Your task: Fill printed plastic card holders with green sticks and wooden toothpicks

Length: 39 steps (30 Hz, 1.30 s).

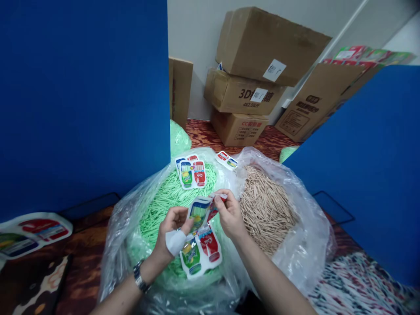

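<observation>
The grip is being flanked by two blue panels, one to its left and one to its right, both well apart from it. Stacked cardboard boxes are being kept far beyond the grip, against the wall. Directly beneath the grip, a clear bag of green sticks is being kept open. Just to the right of the grip, a clear bag of tan sticks is being kept open likewise. The printed pouch strip is being held above the green sticks between both hands. Its upper pouch is being pinched at the left edge by the left hand, thumb against fingers, and at the top right corner by the right hand, fingertips pressed together on it, while the lower pouches are being left hanging below the grip. Loose pouches are being borne by the green sticks just beyond the grip. A wristwatch is being worn on the left wrist, and a white bandage on the left thumb.
</observation>
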Motion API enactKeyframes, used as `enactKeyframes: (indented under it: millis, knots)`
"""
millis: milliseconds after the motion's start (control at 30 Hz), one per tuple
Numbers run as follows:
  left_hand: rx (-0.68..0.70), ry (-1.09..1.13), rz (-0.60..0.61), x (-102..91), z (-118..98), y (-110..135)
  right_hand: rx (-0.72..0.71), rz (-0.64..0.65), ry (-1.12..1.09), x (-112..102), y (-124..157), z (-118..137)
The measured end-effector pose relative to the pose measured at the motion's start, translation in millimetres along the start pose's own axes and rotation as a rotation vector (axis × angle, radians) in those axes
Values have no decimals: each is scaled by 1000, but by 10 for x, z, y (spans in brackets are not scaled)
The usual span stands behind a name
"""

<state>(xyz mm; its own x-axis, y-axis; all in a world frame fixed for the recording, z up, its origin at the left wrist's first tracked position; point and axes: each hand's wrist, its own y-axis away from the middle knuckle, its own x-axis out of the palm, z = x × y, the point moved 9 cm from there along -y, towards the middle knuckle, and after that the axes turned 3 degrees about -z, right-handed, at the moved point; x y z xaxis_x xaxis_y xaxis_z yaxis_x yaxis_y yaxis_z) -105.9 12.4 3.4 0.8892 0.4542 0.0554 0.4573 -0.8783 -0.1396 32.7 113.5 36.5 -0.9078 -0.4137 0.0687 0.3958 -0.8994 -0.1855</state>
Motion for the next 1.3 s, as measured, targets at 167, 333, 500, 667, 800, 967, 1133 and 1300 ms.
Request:
enactKeyframes:
  millis: [167,333,500,667,800,967,1133,1300]
  knots:
    - [53,26,-116,-125,-49,-76,-34,-2,62,-18,-5,58]
    - [-79,70,21,53,-12,-137,11,41,81,55,11,-2]
    - [-111,20,137,144,-4,-334,-92,-57,291,-133,36,33]
    - [-29,-46,90,160,-44,-831,-168,203,768,-81,136,-119]
    - [31,-96,55,283,-14,-1303,-191,528,1082,156,225,-428]
    - [99,-288,-120,153,-4,-1718,-170,654,1294,238,98,-659]
    - [229,-431,-160,32,-179,-1539,-201,645,1338,250,-7,-655]
    - [244,-475,-8,49,-206,-913,-205,622,1363,236,-23,-660]
